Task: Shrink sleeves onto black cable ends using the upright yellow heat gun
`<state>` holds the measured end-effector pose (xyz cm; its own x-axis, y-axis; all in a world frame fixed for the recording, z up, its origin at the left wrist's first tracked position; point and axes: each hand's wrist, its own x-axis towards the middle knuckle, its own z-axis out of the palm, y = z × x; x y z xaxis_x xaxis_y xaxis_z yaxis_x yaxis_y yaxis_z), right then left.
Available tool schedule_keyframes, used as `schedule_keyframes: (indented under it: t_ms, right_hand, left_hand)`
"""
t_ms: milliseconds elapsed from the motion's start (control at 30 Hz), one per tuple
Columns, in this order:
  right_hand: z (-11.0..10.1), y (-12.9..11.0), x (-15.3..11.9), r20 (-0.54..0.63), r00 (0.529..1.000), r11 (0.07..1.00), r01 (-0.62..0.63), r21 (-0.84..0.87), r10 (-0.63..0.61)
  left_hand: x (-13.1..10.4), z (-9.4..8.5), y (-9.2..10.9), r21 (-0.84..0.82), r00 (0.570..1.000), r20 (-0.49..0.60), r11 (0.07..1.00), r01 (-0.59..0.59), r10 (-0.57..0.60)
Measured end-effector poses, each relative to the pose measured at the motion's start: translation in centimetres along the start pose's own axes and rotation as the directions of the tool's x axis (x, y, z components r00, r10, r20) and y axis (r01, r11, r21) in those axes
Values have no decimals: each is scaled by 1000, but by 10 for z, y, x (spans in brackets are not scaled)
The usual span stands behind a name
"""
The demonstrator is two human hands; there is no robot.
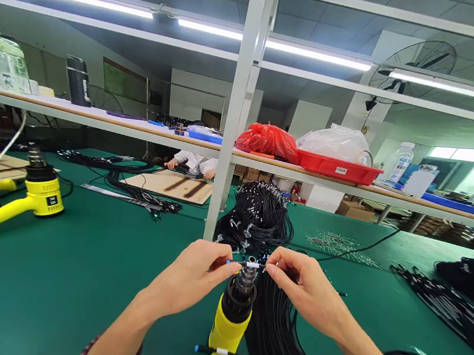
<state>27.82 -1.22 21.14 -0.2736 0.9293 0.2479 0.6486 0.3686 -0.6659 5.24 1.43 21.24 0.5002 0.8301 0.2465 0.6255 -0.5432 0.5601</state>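
The thin cable end [247, 264], with its white sleeve and a blue tip on the left, lies crosswise just above the nozzle of the upright yellow heat gun [234, 315]. Its long axis runs left to right across your view, level, at right angles to the gun's vertical barrel. Whether it touches the nozzle or sits a little clear of it cannot be told from here.

Your left hand [194, 279] pinches the blue-tipped end, thumb and forefinger closed on it; your right hand [307, 287] pinches the other end the same way, where the cable runs off into black wire. Both hands are clamped on the piece, one at either side of the nozzle and about equally near it, so the sleeved part spans the gap between your fingertips.

The gun stands on the green desk [99, 276], directly between your forearms. Another short blue-tipped piece [215, 350] lies at its base. A thick bundle of black cables [270, 331] trails from under your right hand towards you, and a coiled heap of black cables [258, 214] sits just behind the gun by the white post [230, 142].

Well off to the left a second yellow heat gun [31, 195] lies on the desk. Beyond the post another person's hands [190, 166] work over a cardboard sheet [171, 185].
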Motion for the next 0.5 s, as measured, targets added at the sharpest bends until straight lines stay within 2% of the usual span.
schedule_keyframes:
  t_ms: [100,233,500]
  right_hand:
    - [3,1,2,-10,1000,999,-3,46,4]
    - [6,3,6,-52,998,999,-33,16,33]
    - [8,10,14,-114,992,995,-58,-78,49]
  left_hand:
    - [1,3,-3,-26,1000,1,1000,9,-9]
    - [3,6,-3,-116,1000,24,993,-8,11]
    - [13,12,-5,-176,998,-57,984,14,-24]
